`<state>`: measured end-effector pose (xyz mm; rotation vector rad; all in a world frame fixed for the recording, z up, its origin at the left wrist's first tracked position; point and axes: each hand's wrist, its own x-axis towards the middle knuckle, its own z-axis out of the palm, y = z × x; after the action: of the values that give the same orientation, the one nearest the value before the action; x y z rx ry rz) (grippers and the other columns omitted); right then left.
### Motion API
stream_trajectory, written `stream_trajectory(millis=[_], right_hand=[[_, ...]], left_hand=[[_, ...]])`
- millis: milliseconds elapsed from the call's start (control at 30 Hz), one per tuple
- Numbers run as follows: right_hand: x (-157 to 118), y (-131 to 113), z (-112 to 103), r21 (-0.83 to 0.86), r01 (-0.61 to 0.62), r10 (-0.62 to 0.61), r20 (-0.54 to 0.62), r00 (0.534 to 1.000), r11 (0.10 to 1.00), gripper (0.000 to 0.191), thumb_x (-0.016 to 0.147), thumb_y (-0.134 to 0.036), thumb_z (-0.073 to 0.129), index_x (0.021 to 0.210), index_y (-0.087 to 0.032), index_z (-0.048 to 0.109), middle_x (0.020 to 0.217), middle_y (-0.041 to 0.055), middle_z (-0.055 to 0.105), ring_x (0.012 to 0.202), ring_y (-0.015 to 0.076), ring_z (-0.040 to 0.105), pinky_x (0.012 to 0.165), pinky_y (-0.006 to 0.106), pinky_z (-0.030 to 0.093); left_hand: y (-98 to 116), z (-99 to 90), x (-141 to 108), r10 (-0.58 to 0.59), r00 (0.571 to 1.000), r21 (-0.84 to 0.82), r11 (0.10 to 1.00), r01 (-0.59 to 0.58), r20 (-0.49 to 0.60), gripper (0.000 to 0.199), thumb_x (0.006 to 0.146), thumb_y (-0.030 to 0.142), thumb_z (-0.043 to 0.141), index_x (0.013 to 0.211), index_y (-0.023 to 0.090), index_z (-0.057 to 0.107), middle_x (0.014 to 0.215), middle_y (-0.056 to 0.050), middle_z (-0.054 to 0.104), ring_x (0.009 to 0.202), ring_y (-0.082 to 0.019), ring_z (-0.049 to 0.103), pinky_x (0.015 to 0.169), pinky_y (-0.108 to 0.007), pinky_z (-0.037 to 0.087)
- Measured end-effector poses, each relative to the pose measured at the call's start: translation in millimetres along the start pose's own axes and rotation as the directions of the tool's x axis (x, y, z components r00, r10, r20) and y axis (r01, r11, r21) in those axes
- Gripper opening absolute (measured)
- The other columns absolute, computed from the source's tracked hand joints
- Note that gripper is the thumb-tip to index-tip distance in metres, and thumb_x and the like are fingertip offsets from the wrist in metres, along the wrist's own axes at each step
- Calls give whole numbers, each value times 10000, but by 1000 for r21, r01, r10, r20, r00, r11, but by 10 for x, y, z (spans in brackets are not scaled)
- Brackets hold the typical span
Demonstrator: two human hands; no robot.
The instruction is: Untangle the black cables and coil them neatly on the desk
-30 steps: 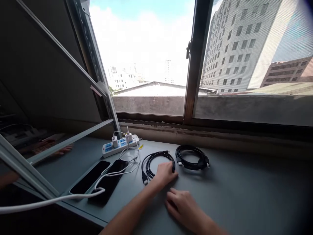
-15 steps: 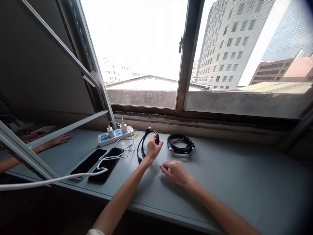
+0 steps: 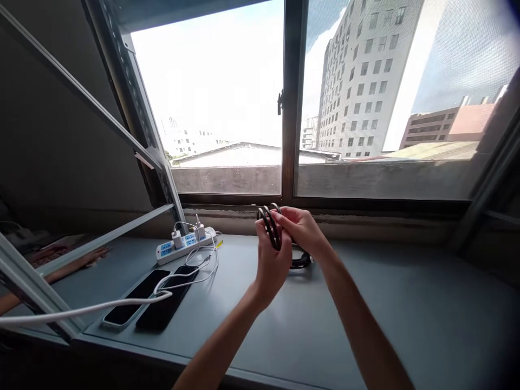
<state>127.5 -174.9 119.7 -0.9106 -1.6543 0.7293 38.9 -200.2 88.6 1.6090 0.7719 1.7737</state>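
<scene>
Up off the grey table, a coiled black cable is held between both of my hands. My left hand wraps round the lower part of the loops, fingers closed. From the right, my right hand pinches the upper loops with thumb and fingers. The cable's plugs are hidden by the hands. Behind my hands a second coiled black cable lies on the table, partly covered by them.
To the left lie two dark-screened phones under a white cable. A power strip with two chargers stands behind them. A metal shelf frame rises at left, and a co-worker's hand rests beyond it. A window is ahead.
My left hand has lifted the coiled cable and moved right. My right hand has come up from the table and taken hold of the loops. The view has tilted up slightly.
</scene>
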Motion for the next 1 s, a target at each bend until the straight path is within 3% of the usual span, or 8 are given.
stream_trajectory(millis=[100,200,400,567,633,767,867,1000], right_hand=[[54,-38,-145,198,5,18,-113,993,980,388,755,-470,551,921,-128,627,738,30,628,607,119,575,479,191,427],[59,18,-459,211,-9,60,-238,970,977,380,739,-436,555,950,-130,634,674,10,608,504,83,516,434,188,400],[-145,11,-1067,393,63,144,-476,868,917,240,725,-305,591,904,-161,661,455,-100,265,354,23,164,369,197,258],[-303,-183,-1049,416,157,79,-496,865,895,146,736,-255,585,842,-191,661,456,-87,201,395,53,212,379,189,270],[-320,-240,-1002,436,190,85,-538,838,880,109,720,-236,590,795,-201,660,505,-56,297,451,66,329,398,173,335],[-316,-293,-933,472,97,147,-454,879,876,112,731,-262,607,828,-243,660,700,-15,506,518,72,465,448,185,466],[-333,-348,-879,461,-5,172,-321,931,887,203,803,-347,569,973,-273,652,459,-77,380,296,33,244,267,146,308],[-461,-417,-898,376,11,121,-325,938,927,285,810,-382,586,1053,-249,655,341,-99,262,233,17,141,242,154,71]], left_hand=[[200,86,79,49,995,-60,997,-54,-83,134,858,226,445,865,221,312,619,79,450,470,-57,483,491,-193,439],[311,64,176,172,970,-73,980,-187,-175,190,860,222,457,824,228,270,609,97,460,522,-63,545,566,-211,481],[458,-98,363,155,969,-185,964,-191,-192,83,880,273,463,911,227,401,419,135,343,251,-50,327,267,-156,290],[619,-102,421,134,893,-295,914,-279,-430,73,884,270,461,857,226,512,345,118,271,219,-54,159,233,-202,131],[608,-122,485,149,863,-284,906,-315,-483,124,893,313,446,867,230,535,337,113,276,219,-57,154,242,-220,116],[428,-241,666,252,882,-131,936,-327,-398,258,876,431,445,763,214,530,330,106,267,229,-50,151,252,-227,97],[305,-350,744,329,883,70,943,-325,-335,246,808,413,564,701,194,539,386,96,315,278,-34,216,288,-221,146],[292,-439,756,462,812,277,882,-381,-357,235,793,391,596,709,173,570,445,74,375,334,-29,310,345,-225,209]])
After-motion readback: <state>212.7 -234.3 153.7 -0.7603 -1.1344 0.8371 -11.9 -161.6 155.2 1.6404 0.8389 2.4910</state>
